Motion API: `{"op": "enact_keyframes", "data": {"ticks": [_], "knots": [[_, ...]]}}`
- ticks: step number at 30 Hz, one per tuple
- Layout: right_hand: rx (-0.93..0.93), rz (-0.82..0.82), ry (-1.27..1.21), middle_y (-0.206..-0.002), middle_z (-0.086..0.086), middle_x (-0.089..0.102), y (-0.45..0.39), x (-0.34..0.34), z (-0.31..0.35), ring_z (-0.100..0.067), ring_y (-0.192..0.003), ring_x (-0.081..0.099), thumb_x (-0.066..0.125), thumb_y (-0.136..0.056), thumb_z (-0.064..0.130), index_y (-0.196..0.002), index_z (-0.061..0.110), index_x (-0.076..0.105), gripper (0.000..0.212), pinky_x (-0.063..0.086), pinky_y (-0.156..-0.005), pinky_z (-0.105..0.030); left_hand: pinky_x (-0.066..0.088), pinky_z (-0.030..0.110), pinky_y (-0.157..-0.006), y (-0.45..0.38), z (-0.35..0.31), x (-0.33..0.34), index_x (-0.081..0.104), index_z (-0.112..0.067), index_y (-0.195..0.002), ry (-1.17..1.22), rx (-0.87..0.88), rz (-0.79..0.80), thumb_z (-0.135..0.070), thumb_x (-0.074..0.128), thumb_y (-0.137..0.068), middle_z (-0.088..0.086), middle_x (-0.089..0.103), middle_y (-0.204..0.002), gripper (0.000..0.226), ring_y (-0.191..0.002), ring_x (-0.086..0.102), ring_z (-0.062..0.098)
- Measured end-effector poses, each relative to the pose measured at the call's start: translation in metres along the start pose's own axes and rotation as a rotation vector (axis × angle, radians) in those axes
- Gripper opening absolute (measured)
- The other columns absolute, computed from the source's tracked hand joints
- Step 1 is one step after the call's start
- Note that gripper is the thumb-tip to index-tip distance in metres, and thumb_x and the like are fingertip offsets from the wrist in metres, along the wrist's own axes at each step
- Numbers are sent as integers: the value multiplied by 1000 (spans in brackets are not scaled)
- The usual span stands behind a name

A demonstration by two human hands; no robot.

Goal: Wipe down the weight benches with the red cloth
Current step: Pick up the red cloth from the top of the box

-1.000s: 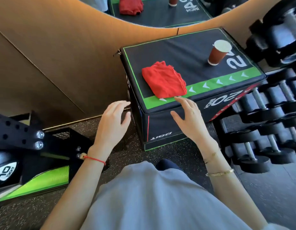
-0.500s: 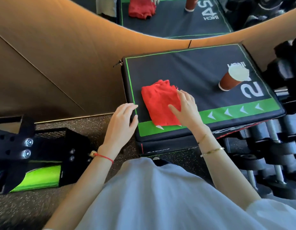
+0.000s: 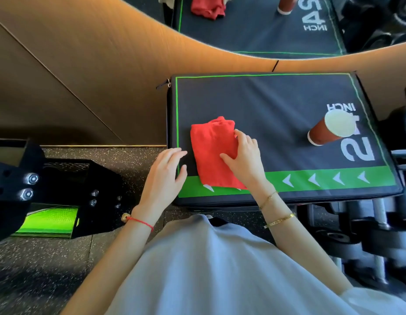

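Red cloth (image 3: 212,155) folded, lying flat; right hand (image 3: 244,159) resting on it.

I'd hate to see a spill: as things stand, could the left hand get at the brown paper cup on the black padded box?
Probably not easily. The left hand rests at the black padded box's near left edge, while the brown paper cup stands far right; the right hand, on the folded red cloth, lies between.
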State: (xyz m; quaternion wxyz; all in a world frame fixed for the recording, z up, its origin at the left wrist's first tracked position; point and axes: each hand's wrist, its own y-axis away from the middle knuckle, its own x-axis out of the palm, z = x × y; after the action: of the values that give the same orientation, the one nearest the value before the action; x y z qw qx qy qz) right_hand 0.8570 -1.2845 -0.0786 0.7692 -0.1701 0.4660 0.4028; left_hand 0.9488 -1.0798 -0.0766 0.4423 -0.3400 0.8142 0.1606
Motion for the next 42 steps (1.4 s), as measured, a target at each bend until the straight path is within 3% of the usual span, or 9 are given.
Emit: {"op": "enact_keyframes", "data": {"ticks": [9,15,22,30,34,37,42], "knots": [[-36,14,-86,-110,-6,55,1,-2,1,-28,-100,56,65,-87,24,-126,14,52,42,41,-77,-34,39,36,-112,0,-5,-1,59,-6,-131,3,-27,-8,-12,57,-96,6,58,-134,35,-131,48,21],[11,-3,-264,-98,1,62,5,-13,0,-21,-89,57,68,-82,20,-113,18,60,32,44,-80,-33,39,35,-112,1,-8,-4,60,-7,-130,6,-11,-20,-11,57,-96,7,57,-135,35,-131,48,21],[130,-41,-478,-79,10,66,25,-25,-2,-5,-71,57,69,-83,23,-98,26,55,21,41,-64,-20,37,31,-113,2,-12,-6,59,-8,-131,4,58,-22,-11,58,-96,6,58,-134,35,-130,50,20],[233,-250,-616,-79,-9,68,87,-36,-1,-13,-65,53,68,-85,14,-100,17,55,20,42,-63,-30,42,37,-111,6,-13,-12,61,-9,-130,20,248,66,-12,57,-96,5,63,-130,34,-126,54,21],[342,-406,-661,-80,-4,68,130,-32,8,-17,-73,59,69,-84,14,-101,17,57,22,47,-71,-35,42,35,-110,7,-9,-20,63,-9,-127,-2,416,141,-12,59,-95,4,65,-127,33,-123,57,21],[428,-544,-670,-78,6,67,168,-23,20,-7,-70,58,70,-83,16,-100,21,58,22,48,-71,-31,43,35,-108,7,-6,-28,64,-9,-125,-8,537,201,-10,61,-93,4,66,-125,32,-120,58,21],[563,-744,-731,-84,-10,69,233,1,48,-11,-73,58,69,-84,14,-101,18,60,20,50,-71,-36,47,42,-103,22,-4,-35,66,-9,-120,22,729,308,-8,63,-91,5,67,-121,29,-116,60,25]]}}
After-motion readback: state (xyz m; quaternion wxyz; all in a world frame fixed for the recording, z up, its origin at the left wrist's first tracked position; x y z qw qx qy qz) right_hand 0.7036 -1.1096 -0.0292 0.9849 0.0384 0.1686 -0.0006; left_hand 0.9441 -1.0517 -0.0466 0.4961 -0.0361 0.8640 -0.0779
